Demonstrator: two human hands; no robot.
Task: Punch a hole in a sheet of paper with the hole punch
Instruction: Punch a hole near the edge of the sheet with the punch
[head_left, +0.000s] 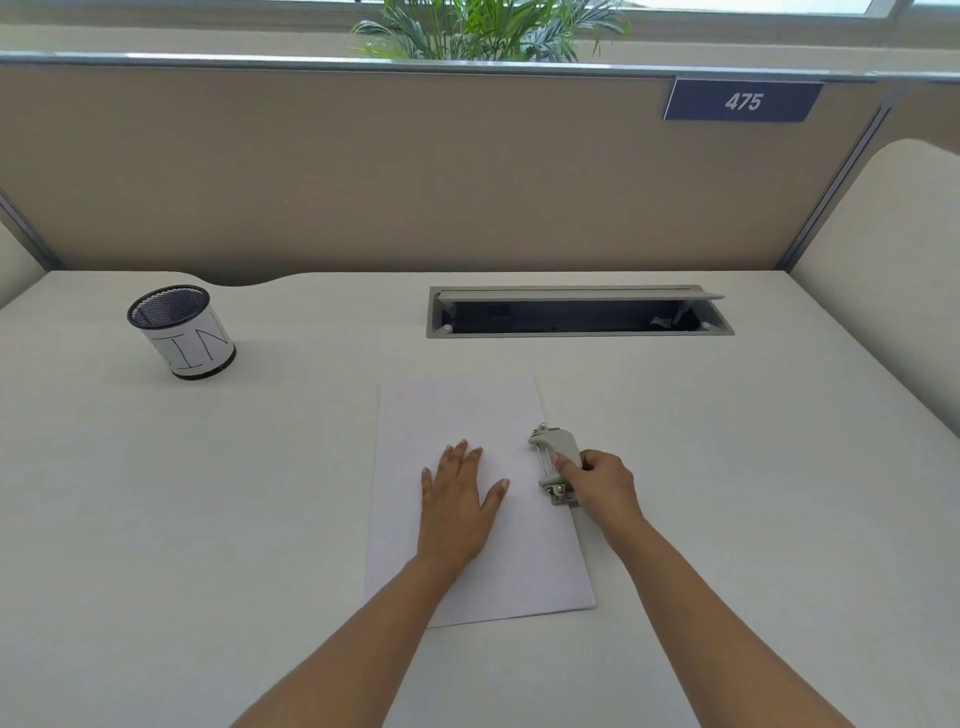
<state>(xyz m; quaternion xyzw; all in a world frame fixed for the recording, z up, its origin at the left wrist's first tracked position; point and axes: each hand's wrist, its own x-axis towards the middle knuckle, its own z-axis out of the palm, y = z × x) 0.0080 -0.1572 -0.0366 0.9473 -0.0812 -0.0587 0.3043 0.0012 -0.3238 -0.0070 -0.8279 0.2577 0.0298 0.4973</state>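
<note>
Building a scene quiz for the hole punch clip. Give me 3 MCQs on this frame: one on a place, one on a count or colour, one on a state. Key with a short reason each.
1. Where is the hole punch relative to the sheet of paper?
A. At its right edge
B. At its left edge
C. Inside the mesh cup

2. How many sheets of paper lie on the desk?
A. Three
B. One
C. None

3. What is the left hand doing?
A. Gripping the mesh cup
B. Lifted clear off the desk
C. Lying flat, palm down, on the paper

Key:
1 A, the punch sits along the sheet's right edge, held by the right hand.
2 B, a single white sheet shows.
3 C, the fingers are spread on the sheet; the mesh cup stands apart at far left.
</note>
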